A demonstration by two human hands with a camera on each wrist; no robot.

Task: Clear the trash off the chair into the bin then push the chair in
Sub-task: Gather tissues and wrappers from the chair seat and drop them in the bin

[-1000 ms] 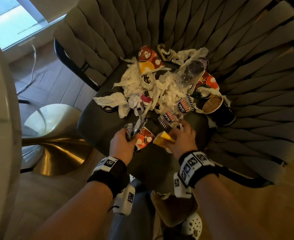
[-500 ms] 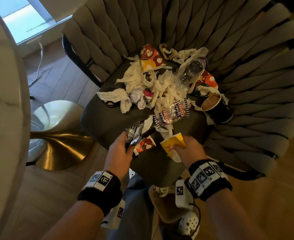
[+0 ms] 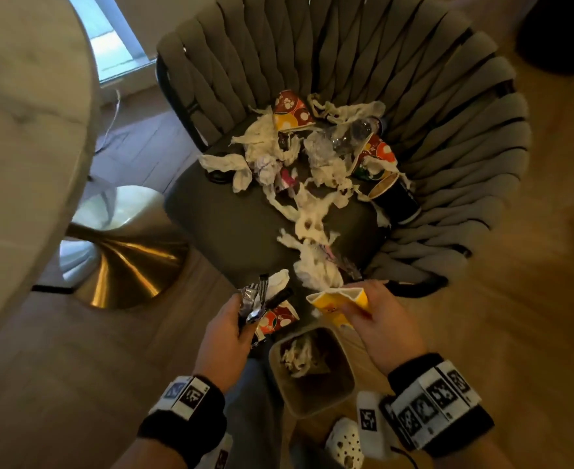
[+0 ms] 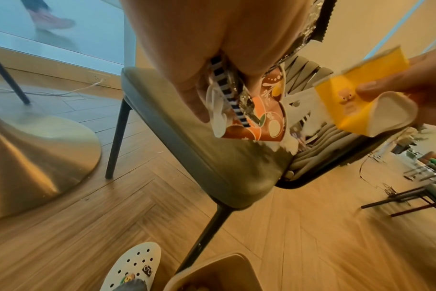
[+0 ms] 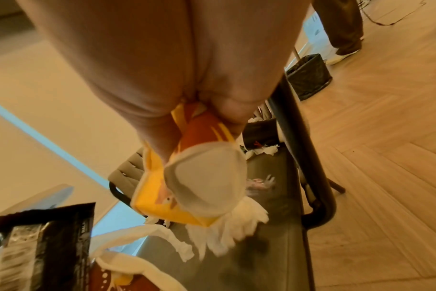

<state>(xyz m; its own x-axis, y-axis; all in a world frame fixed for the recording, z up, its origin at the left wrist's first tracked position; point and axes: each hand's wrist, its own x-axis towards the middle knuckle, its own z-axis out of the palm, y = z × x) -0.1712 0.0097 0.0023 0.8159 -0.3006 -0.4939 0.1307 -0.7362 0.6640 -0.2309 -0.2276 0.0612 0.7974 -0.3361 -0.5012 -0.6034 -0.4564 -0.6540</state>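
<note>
A grey woven chair [image 3: 448, 137] has trash on its dark seat: torn white tissues [image 3: 309, 221], patterned paper cups [image 3: 290, 110], a clear plastic bottle [image 3: 349, 133] and a dark cup [image 3: 393, 198]. My left hand [image 3: 231, 319] grips a bunch of wrappers, tissue and a flattened orange-patterned cup [image 4: 256, 110] just off the seat's front edge. My right hand [image 3: 376, 313] grips a crushed yellow paper cup [image 3: 339, 301], also shown in the right wrist view [image 5: 187, 189], with tissue hanging under it. The tan bin [image 3: 326, 397] stands on the floor below both hands, with tissue inside.
A round table's pale top [image 3: 25, 130] and its gold pedestal base [image 3: 119, 262] stand to the left of the chair. My white clog [image 3: 343, 441] is beside the bin. A dark basket [image 5: 309, 76] and another person's legs are farther off on the wooden floor.
Both hands lifted their handfuls off the seat and drew back toward me, now over the bin. The striped wrappers left the middle of the pile, and tissue trails to the front edge.
</note>
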